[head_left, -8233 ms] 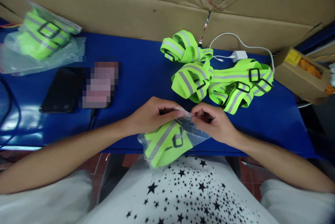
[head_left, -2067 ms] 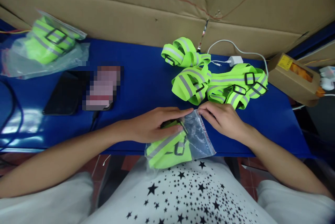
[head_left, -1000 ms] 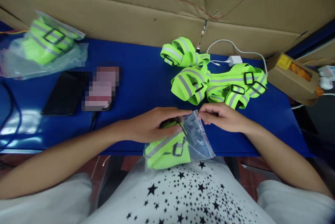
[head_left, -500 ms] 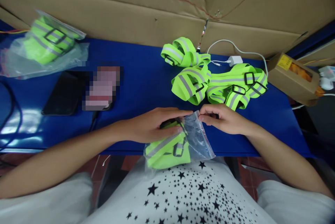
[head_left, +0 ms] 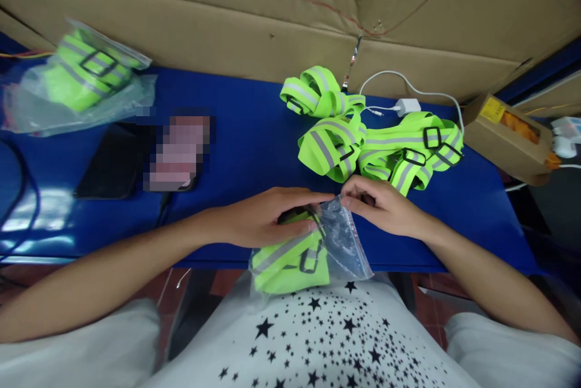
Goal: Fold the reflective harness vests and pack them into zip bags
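Note:
A clear zip bag (head_left: 345, 243) lies at the table's front edge, its zip strip toward the right. Inside it is a folded neon-yellow reflective strap (head_left: 290, 267) with grey stripes and black buckles. My left hand (head_left: 267, 215) grips the bag from above, thumb on the near side and fingers beyond it. At the bag's far corner, by the zip strip, my right hand (head_left: 379, 203) pinches the plastic between thumb and forefinger. Several loose reflective straps (head_left: 329, 146) are heaped just past my right hand.
At the far left, another bagged strap (head_left: 86, 73) rests on more plastic bags (head_left: 40, 112). Near it lie a black flat case (head_left: 109, 164) and a blurred-out phone (head_left: 179, 152). A white charger (head_left: 408, 106) and a cardboard box (head_left: 503, 140) stand at the back right.
My right hand has shifted very slightly left along the bag's corner, its fingers still pinched. The left hand and the bag stay nearly where they were.

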Available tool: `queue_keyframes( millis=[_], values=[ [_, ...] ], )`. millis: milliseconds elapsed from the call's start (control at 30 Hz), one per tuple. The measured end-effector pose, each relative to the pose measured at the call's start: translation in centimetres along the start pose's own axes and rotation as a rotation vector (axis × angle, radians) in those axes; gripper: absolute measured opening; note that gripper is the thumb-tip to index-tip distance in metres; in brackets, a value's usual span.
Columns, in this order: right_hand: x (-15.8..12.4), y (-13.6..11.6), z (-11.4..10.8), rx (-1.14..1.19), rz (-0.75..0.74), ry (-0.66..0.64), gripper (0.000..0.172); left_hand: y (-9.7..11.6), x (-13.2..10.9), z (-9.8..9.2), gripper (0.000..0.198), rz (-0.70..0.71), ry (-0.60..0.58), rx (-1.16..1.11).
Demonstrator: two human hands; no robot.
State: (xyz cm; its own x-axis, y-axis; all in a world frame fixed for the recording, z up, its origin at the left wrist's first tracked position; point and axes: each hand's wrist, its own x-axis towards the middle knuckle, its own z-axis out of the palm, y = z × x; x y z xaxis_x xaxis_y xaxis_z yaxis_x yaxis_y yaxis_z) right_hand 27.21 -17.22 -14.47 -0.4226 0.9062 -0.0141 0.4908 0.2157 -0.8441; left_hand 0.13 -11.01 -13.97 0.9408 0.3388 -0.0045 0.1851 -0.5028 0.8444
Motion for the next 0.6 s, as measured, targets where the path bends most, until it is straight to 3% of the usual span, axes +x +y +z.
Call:
queue_keyframes(
  millis=[200, 333, 400, 500, 600],
  values=[
    [-0.6, -0.7, 0.3, 0.186, -0.018, 0.165, 0.019, 0.6, -0.2, -0.4, 0.06, -0.039, 0.003, -0.044],
    [-1.7, -1.7, -0.1, 0.231, -0.057, 0.433, 0.015, 1.3, -0.2, -0.7, 0.094, -0.132, -0.013, -0.087],
    [-2.2, -1.8, -0.2, 0.243, -0.064, 0.556, 0.015, 1.7, -0.3, -0.8, 0.094, -0.123, 0.001, -0.094],
    [-2.4, -1.6, 0.1, 0.346, -0.041, 0.615, 0.019, 2.1, -0.8, -1.4, 0.081, -0.105, 0.116, -0.061],
    [-1.9, -1.1, 0.5, 0.427, 0.015, 0.599, 0.023, 2.5, -1.6, -3.0, 0.072, -0.085, 0.329, -0.011]
  ],
)
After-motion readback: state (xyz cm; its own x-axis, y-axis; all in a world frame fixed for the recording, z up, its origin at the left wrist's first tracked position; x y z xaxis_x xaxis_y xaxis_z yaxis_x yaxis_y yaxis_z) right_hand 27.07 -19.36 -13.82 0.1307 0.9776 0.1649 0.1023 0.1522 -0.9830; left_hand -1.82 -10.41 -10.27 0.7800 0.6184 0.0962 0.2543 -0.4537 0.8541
